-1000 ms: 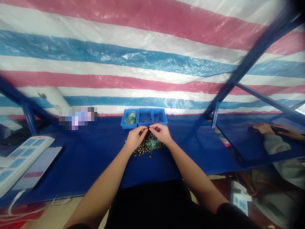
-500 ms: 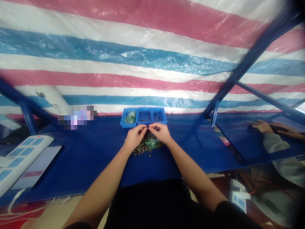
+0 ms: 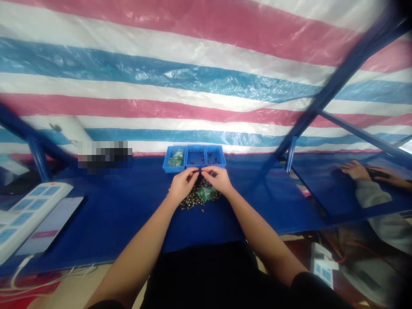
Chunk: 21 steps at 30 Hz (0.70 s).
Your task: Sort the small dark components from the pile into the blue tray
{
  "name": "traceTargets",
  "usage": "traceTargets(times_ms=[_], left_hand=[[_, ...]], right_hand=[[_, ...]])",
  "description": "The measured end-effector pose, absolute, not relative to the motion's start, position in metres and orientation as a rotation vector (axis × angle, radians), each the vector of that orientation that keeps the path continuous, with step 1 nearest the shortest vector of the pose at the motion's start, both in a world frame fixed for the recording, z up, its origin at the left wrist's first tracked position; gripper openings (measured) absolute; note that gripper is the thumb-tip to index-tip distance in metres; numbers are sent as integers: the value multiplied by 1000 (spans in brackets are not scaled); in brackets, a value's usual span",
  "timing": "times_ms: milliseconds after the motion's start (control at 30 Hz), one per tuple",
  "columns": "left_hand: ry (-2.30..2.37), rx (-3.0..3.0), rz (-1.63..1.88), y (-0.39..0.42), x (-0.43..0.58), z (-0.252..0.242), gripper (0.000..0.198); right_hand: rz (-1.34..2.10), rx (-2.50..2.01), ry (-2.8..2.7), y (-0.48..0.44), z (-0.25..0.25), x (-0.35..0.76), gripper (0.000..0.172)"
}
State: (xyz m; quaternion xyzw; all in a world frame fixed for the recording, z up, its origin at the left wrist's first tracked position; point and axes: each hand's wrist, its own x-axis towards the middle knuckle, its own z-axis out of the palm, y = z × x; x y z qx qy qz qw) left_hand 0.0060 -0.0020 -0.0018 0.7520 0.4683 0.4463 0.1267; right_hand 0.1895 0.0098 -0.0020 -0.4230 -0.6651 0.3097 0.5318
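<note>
L hand [image 3: 183,184] & R hand [image 3: 219,179] both pinch a tiny dark pc [image 3: 200,171] betw. them, metal fittings [image 3: 192,200] below, blue bins [image 3: 195,165] just beyond; prob. two-handed fingerwork, next move needing steady grip.

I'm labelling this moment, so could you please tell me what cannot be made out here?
All in the head view:
Dark piece between left hand and right hand: too small to identify.
Heap of small parts: partly behind the hands.
Pieces in the middle bin: too small, blurred.
Power strip: cut off by the left edge.
</note>
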Motion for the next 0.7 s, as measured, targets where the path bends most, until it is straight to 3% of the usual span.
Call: traceTargets(times_ms=[700], left_hand=[[1377,2175,1262,-3,6,-2,28]], right_hand=[[753,-1024,-1608,8,-1,189,24]])
